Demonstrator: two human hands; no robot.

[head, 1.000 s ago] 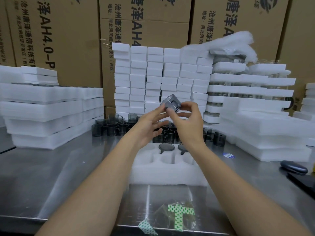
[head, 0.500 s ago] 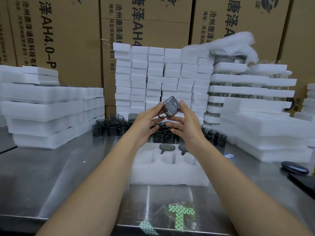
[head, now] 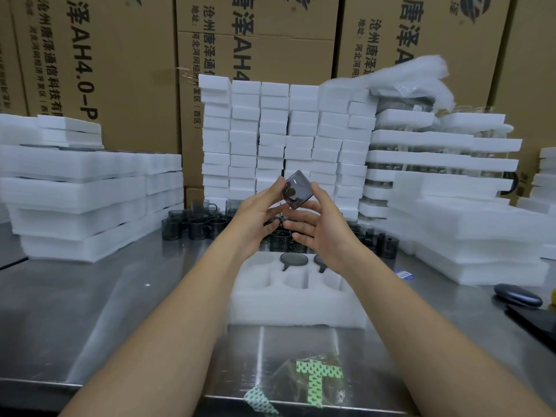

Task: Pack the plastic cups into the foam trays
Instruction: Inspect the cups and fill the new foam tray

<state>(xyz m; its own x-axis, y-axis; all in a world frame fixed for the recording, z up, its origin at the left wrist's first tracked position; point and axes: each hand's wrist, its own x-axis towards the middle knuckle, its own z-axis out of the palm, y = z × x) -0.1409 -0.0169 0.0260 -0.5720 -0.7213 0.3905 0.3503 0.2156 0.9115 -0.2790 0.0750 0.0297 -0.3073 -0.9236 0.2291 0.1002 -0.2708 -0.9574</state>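
Smoky see-through plastic cup (head: 296, 191) was up in the air, tilted, above the far edge of the foam tray (head: 296, 311) and touching nothing but the hands. Left hand (head: 258, 215) and right hand (head: 326, 233) held it between them, thumbs on opposite sides of the wall, other fingers spread loosely beneath; which fingertips sat behind the cup could not be told through the tint. The tray lay on the steel table (head: 90, 296) with two seated cups (head: 294, 259) in its back row, front pockets unfilled. Loose cups (head: 192, 227) stood behind it, foam stacks (head: 75, 191) on either side. Judging by looks, the cup was light, rigid and thin-walled, with a smooth, likely slippery surface that scuffs or cracks if squeezed hard. The best hold was probably a light pinch across the wall near the rim, or by the handle, then lowering it square into a pocket. The foam would give a little, so no forcing needed.
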